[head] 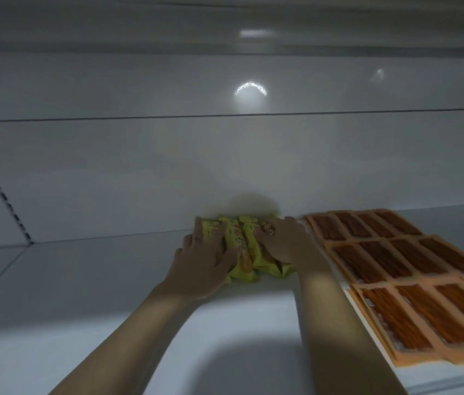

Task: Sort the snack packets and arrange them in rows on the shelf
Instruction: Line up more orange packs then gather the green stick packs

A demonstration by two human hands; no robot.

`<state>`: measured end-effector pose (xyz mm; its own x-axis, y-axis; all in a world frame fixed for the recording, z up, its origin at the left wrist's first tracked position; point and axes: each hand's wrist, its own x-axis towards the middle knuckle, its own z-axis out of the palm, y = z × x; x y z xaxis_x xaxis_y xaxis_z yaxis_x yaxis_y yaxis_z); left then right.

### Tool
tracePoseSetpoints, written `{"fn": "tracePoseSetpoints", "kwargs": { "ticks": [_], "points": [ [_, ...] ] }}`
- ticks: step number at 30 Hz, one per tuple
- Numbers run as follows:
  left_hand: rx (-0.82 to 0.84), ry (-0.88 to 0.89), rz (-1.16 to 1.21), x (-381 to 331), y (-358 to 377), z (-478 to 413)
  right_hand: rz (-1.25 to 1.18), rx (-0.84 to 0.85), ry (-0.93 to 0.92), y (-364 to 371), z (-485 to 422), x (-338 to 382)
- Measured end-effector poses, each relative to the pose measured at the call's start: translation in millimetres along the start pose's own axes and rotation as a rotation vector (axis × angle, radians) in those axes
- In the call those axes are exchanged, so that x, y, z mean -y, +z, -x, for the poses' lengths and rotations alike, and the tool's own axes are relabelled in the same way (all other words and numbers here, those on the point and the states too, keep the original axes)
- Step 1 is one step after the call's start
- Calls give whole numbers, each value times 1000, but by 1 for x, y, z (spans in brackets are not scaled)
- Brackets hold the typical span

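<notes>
The yellow packets (246, 252) are glossy with orange print, blurred too much to read. Several lie side by side in a tight bunch, their far ends at the shelf's (82, 280) back edge, against the back wall (139, 181). My left hand (205, 260) lies flat on their left side, fingers straight and spread. My right hand (284, 242) rests on their right side; I cannot tell whether its fingers grip or only press. On the shelf's right part, orange packets (413, 269) of dark red sticks lie flat in neat rows from the back edge toward the front, just beside my right forearm. Left of the yellow bunch the white shelf runs bare to its left back corner.
</notes>
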<state>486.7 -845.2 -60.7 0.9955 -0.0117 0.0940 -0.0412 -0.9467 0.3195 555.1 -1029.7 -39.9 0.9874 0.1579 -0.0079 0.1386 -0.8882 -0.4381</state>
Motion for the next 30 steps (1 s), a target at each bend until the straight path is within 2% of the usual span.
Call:
{"fn": "tracePoseSetpoints", "kwargs": {
  "ticks": [3, 5, 9, 19, 26, 30],
  "points": [
    [-69, 72, 31, -3, -4, 4, 36, 40, -90, 0, 1, 3],
    [-13, 104, -18, -9, -1, 7, 89, 92, -137, 4, 2, 8],
    [119, 46, -44, -18, 12, 9, 83, 94, -119, 8, 8, 15],
    [83, 13, -52, -47, 28, 4, 101, 151, -52, 0, 5, -13],
    [72, -7, -207, -45, 24, 2, 149, 99, -76, 15, 14, -9],
    [78, -8, -218, -42, 20, 7, 128, 77, -91, 4, 24, -9]
  ]
}}
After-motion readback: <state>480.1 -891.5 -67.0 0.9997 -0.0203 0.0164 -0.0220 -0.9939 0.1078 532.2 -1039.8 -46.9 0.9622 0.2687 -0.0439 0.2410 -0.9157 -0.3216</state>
